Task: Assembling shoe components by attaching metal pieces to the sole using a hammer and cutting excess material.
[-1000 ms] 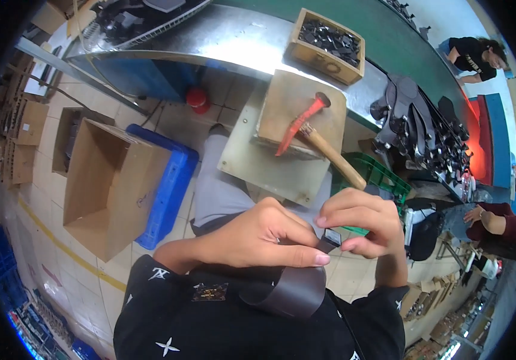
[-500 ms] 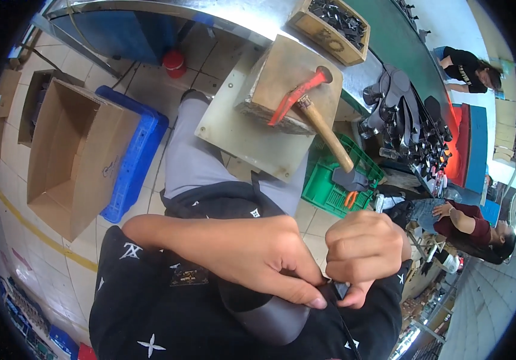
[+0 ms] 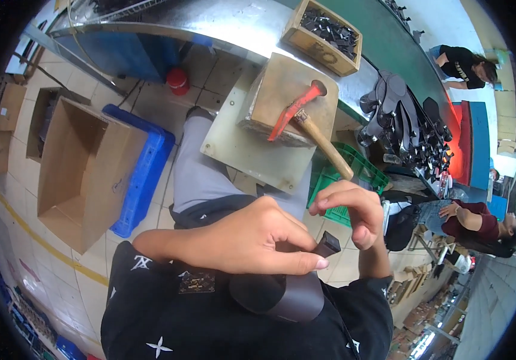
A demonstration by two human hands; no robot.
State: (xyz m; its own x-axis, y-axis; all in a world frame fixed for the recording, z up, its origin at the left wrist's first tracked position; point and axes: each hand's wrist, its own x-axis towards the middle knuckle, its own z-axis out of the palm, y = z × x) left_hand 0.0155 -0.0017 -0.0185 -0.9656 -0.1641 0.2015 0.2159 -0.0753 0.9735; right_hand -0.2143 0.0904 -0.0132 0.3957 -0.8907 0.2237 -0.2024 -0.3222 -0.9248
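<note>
My left hand (image 3: 270, 243) grips a dark brown shoe part (image 3: 300, 300) in front of my chest. Its smooth, rounded body hangs below the hand. Between thumb and forefinger a squared black end, like a heel tip (image 3: 329, 244), sticks out to the right; the palm hides the stretch between. Just to the right, my right hand (image 3: 357, 210) is raised off the part, with curled fingers, the thumb apart and nothing visible in it. Beyond my hands, a hammer (image 3: 327, 147) with a red-wrapped head and wooden handle rests on a worn block (image 3: 297, 84).
A wooden box (image 3: 288, 39) of small black pieces stands on the metal bench (image 3: 234, 30). Dark shoe soles (image 3: 393, 99) are heaped at right. A green crate (image 3: 372, 174) is below them. At left stand a cardboard box (image 3: 117, 162) and blue tray (image 3: 150, 186). Two people are at right.
My right hand has let go of the shoe part and lifted up and away, its fingers loosened. My left hand still holds the part, with its squared black end now exposed.
</note>
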